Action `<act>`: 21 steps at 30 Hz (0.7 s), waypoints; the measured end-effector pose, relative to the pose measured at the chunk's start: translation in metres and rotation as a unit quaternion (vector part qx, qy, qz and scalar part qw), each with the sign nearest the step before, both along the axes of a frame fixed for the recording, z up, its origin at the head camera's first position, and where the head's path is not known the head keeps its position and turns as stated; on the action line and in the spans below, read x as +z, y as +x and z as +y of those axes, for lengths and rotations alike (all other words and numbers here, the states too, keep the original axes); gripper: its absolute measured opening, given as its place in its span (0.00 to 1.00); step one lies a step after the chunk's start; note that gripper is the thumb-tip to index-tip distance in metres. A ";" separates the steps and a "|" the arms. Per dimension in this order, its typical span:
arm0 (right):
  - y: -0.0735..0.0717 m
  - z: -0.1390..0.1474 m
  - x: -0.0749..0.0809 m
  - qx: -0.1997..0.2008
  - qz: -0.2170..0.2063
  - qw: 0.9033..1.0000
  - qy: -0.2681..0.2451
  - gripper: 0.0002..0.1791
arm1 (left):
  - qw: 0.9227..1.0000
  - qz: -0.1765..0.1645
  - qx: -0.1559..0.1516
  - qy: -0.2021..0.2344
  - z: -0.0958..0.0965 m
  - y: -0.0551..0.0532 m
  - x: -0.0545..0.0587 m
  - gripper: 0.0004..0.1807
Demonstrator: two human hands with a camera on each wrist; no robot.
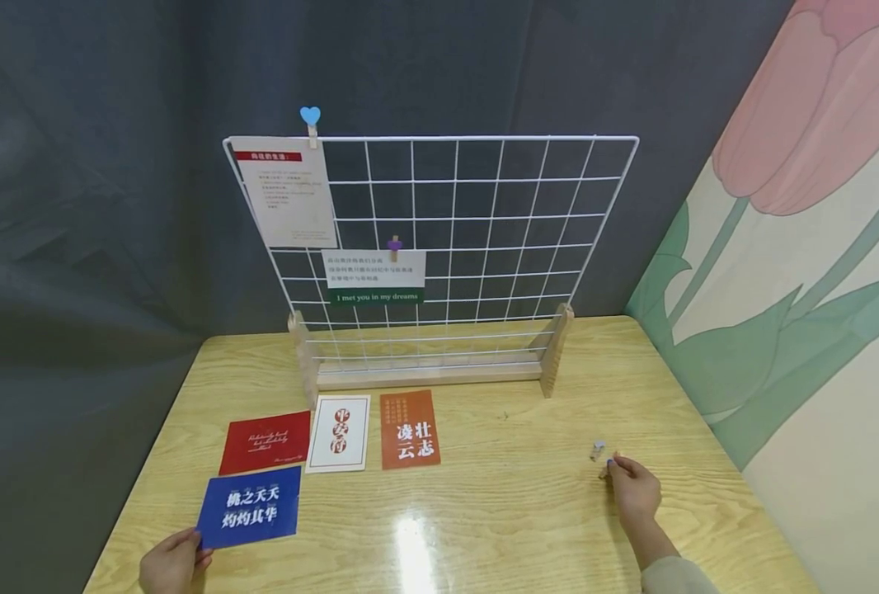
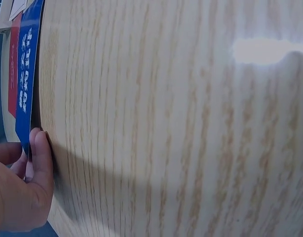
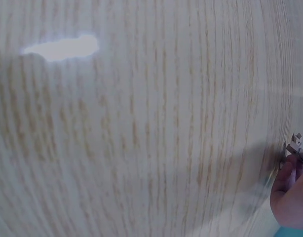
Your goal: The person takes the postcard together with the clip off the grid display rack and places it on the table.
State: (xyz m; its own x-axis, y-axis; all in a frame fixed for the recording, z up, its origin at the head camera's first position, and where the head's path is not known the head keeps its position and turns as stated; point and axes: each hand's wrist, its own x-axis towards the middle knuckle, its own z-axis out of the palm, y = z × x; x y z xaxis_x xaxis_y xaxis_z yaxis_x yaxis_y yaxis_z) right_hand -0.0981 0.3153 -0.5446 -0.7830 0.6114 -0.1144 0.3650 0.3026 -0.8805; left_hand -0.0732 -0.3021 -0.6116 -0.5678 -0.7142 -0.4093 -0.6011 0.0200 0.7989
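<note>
My left hand [image 1: 170, 563] pinches the lower left corner of a blue card [image 1: 250, 506] with white characters, thumb on top and fingers beneath. In the left wrist view this card [image 2: 30, 64] is slightly tilted, its near edge raised over the table. Far to the right, my right hand [image 1: 638, 493] pinches a small wooden clothespin [image 1: 604, 473] with a dark blue top, close over the tabletop. Just beyond the fingertips lies another small clothespin [image 1: 598, 450] with a pale top. The right wrist view catches only part of the hand [image 3: 292, 190], at its right edge.
A white wire grid [image 1: 472, 219] stands in a wooden base [image 1: 432, 375]. Clothespins hold a white card [image 1: 291, 198] and a white-and-green card [image 1: 375, 276] on it. A red card [image 1: 267, 441], a white card [image 1: 338, 435] and an orange card [image 1: 410, 431] lie before it on the table [image 1: 514, 511].
</note>
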 end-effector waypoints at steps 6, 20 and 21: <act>0.000 -0.002 0.002 -0.006 -0.009 1.000 0.004 0.16 | 1.000 0.014 -0.015 -0.005 -0.002 0.005 0.004 0.17; 0.000 0.010 -0.014 -0.003 -0.017 0.999 0.042 0.17 | 0.999 0.010 -0.009 -0.033 -0.006 0.008 -0.005 0.20; 0.000 0.010 -0.014 -0.005 -0.018 0.999 0.041 0.17 | 0.999 0.009 -0.010 -0.036 -0.007 0.008 -0.006 0.21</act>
State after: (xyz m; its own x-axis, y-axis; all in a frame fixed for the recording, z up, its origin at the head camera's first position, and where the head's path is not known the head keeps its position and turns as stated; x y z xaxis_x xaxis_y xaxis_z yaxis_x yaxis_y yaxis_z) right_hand -0.0979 0.3256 -0.5586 -0.7729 0.6279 -0.0918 0.3994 0.3690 -0.8392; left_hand -0.0650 -0.3091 -0.6171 -0.5888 -0.7298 -0.3475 -0.5861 0.0894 0.8053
